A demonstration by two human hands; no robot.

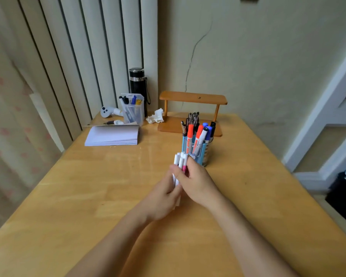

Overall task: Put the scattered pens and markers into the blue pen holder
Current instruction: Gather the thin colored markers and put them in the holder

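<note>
The blue pen holder (196,151) stands upright on the wooden table (88,196), right of centre. It holds several pens and markers with orange, blue and black caps. Just in front of it, both hands meet around a bundle of white markers (180,159), one with a pink band. My left hand (164,196) grips the lower part of the bundle. My right hand (196,182) wraps over its upper part, fingers closed. The bundle's white tips point up toward the holder's near side. Its lower ends are hidden by the hands.
A stack of white paper (112,135) lies at the back left. Behind it stand a clear plastic box (133,111) with pens, a black flask (138,86), a white controller (106,111) and crumpled tissue (155,116). A small wooden shelf (192,112) stands behind the holder.
</note>
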